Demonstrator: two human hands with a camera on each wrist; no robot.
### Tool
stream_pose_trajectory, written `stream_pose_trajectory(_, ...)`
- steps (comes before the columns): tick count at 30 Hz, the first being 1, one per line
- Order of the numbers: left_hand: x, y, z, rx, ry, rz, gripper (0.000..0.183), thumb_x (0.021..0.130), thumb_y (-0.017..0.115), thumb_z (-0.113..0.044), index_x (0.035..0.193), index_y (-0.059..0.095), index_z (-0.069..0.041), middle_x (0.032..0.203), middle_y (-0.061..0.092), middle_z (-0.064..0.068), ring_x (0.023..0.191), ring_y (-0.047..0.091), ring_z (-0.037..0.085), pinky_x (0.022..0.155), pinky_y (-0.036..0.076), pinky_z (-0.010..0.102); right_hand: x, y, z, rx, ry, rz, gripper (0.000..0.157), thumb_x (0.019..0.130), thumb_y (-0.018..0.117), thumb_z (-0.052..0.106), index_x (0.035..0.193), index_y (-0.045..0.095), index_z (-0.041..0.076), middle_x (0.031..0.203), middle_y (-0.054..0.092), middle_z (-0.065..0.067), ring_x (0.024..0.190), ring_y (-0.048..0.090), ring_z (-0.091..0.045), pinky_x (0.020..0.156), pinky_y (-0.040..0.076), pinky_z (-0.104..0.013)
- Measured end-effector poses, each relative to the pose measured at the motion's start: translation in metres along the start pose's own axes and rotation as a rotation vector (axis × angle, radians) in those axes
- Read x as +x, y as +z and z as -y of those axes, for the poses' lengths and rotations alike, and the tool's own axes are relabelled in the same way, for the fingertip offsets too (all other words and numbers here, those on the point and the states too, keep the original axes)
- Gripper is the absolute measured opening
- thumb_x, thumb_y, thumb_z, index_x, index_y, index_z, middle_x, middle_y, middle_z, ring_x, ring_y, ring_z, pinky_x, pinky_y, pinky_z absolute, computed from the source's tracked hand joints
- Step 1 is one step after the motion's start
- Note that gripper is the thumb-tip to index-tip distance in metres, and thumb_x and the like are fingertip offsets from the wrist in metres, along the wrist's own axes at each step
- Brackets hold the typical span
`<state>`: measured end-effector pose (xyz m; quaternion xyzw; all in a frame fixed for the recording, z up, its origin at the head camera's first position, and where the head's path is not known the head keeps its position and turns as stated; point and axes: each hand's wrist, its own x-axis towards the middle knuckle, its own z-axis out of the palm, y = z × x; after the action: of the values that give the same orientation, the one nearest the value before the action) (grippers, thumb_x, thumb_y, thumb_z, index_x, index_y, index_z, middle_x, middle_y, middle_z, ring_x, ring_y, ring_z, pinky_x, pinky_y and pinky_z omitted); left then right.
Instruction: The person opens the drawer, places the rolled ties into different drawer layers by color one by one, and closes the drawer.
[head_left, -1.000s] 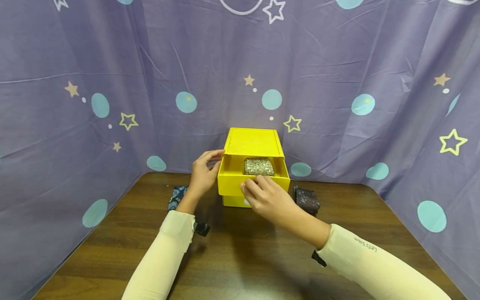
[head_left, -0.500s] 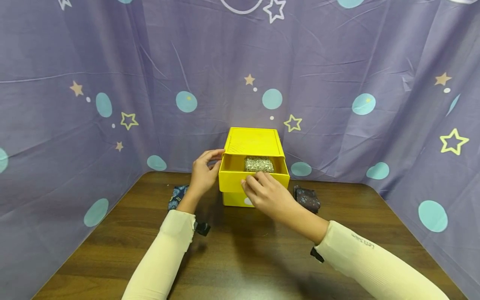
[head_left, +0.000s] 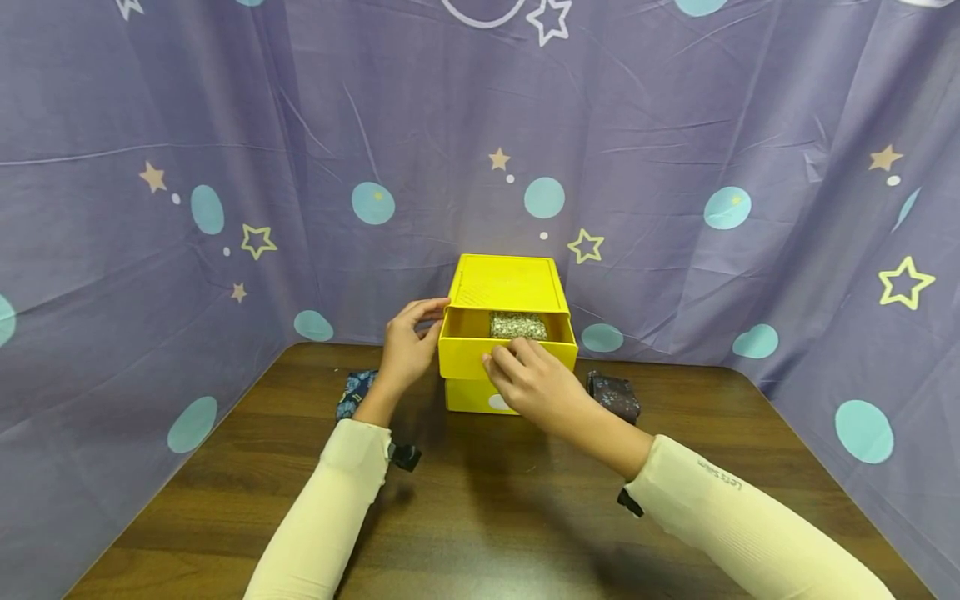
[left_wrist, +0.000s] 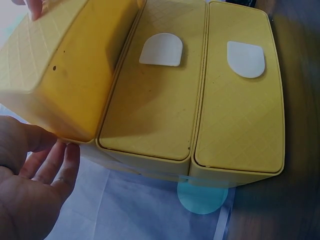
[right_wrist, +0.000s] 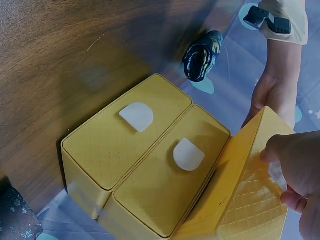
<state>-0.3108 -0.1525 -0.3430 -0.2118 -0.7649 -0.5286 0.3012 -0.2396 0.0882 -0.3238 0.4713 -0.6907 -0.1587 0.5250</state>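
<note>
A yellow drawer unit stands at the back of the table, its top drawer pulled partly out. In that drawer lies a speckled green-and-white folded bundle, cloth-like. My right hand is at the drawer's front; in the right wrist view its thumb and fingers pinch the white handle. My left hand rests against the unit's left side near the top corner, fingers fairly straight and touching its edge. The lower two drawers, with white handles, are closed in the left wrist view.
A navy patterned rolled cloth lies left of the unit, partly behind my left wrist. To the right sits a dark brown patterned folded cloth. A purple curtain hangs right behind the wooden table.
The top drawer has slid inward a little, my right hand moving forward with it. Less of the speckled bundle shows above the drawer front. My left hand stays in place.
</note>
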Motion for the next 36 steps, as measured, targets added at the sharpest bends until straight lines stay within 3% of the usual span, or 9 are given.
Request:
stream_pose_trajectory(8, 0.000, 0.001, 0.002, 0.009, -0.002, -0.005, 0.031, 0.098, 0.066, 0.001, 0.126, 0.073, -0.010, 0.121, 0.067, 0.007, 0.111, 0.066, 0.022, 0.092, 0.059, 0.040, 0.001, 0.005, -0.002, -0.001, 0.003, 0.006, 0.036, 0.108, 0.037, -0.001, 0.113, 0.073, -0.002, 0.093, 0.058, -0.010, 0.079, 0.054, -0.026, 0.066, 0.050, -0.031)
stream_pose_trajectory(15, 0.000, 0.001, 0.002, -0.017, 0.003, -0.004, 0.031, 0.098, 0.065, 0.002, 0.126, 0.073, -0.008, 0.122, 0.066, 0.009, 0.111, 0.066, 0.024, 0.093, 0.058, 0.047, 0.001, 0.009, -0.004, -0.016, 0.008, 0.031, 0.036, 0.109, 0.036, -0.001, 0.115, 0.072, -0.003, 0.094, 0.058, -0.010, 0.080, 0.054, -0.026, 0.068, 0.052, -0.031)
stream_pose_trajectory(28, 0.000, 0.000, 0.001, 0.004, -0.003, -0.007, 0.031, 0.098, 0.067, -0.001, 0.126, 0.073, -0.010, 0.122, 0.066, 0.007, 0.112, 0.066, 0.022, 0.092, 0.059, 0.040, 0.002, 0.019, -0.009, -0.001, 0.033, 0.061, 0.023, 0.101, 0.065, 0.013, 0.116, 0.072, -0.002, 0.094, 0.058, -0.010, 0.082, 0.056, -0.025, 0.070, 0.053, -0.031)
stream_pose_trajectory(36, 0.000, 0.001, 0.001, -0.003, -0.004, -0.009, 0.032, 0.098, 0.066, 0.002, 0.127, 0.073, -0.009, 0.123, 0.066, 0.008, 0.112, 0.066, 0.022, 0.092, 0.059, 0.041, 0.001, 0.026, -0.012, -0.008, 0.048, 0.086, 0.020, 0.100, 0.062, 0.005, 0.117, 0.073, -0.001, 0.094, 0.057, -0.009, 0.083, 0.055, -0.025, 0.070, 0.051, -0.031)
